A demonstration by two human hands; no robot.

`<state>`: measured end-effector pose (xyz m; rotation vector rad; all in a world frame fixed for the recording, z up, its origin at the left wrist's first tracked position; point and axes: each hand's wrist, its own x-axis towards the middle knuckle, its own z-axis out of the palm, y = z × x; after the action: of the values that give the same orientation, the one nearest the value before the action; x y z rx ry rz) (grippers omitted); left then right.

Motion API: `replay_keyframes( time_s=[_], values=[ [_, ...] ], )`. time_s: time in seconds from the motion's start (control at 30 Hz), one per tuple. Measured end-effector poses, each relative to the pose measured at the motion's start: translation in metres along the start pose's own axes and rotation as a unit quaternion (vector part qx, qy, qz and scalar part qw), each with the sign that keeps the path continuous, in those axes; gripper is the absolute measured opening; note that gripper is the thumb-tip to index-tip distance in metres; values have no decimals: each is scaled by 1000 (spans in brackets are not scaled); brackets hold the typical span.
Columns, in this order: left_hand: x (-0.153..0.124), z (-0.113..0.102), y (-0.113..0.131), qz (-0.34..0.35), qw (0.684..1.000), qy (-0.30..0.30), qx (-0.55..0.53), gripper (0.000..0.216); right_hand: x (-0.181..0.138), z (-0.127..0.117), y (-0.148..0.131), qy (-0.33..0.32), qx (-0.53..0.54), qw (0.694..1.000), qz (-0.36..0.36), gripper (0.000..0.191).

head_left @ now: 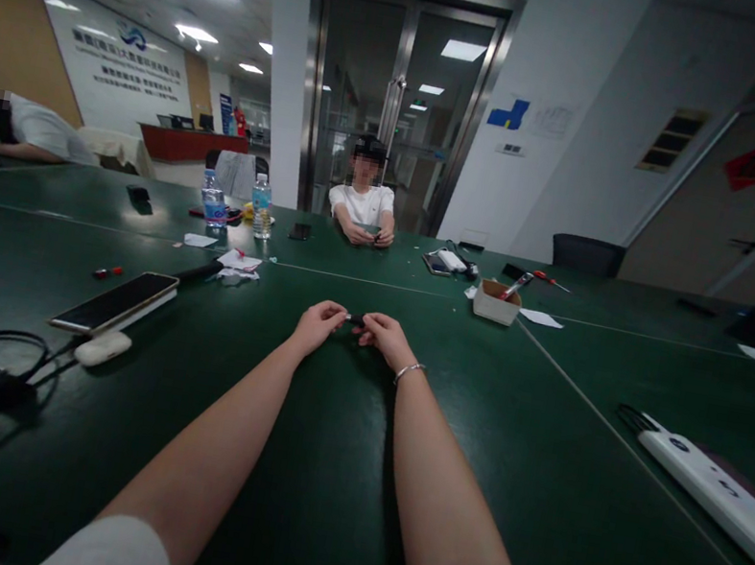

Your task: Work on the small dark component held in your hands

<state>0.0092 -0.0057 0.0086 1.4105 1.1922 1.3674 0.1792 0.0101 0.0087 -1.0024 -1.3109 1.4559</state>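
Observation:
Out over the green table (330, 469), my two hands meet on a small black piece with a short silvery end (356, 320). Its silvery end lies at the pinched thumb and forefinger of my left hand (320, 325). My right hand (384, 334), with a bracelet (409, 372) at the wrist, is closed on the black part. The piece is too small for me to tell its kind, and fingers cover some of it.
To the left are a phone (118, 303), a white mouse-like piece (104, 349) and black cables (9, 337). Ahead stand two bottles (261, 206) and a small box (496, 305). A white power strip (720, 494) lies right. Across the table sits a person (364, 205).

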Motion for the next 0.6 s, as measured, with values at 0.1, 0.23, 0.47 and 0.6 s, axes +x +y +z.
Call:
replay_keyframes(
  time_s=[0.1, 0.23, 0.47, 0.6],
  values=[
    [1, -1, -3, -13, 1000, -2, 0, 31, -1, 1, -1, 3, 1, 1000, -2, 4],
    [2, -2, -5, -2, 999, -24, 24, 29, -1, 1, -2, 4, 3, 1000, 2, 2],
    [2, -2, -5, -21, 1000, -11, 11, 31, 1, 0, 0, 2, 7, 1000, 0, 5],
    [3, -1, -6, 27, 999, -18, 20, 27, 1, 0, 0, 2, 9, 1000, 1, 4]
  ],
)
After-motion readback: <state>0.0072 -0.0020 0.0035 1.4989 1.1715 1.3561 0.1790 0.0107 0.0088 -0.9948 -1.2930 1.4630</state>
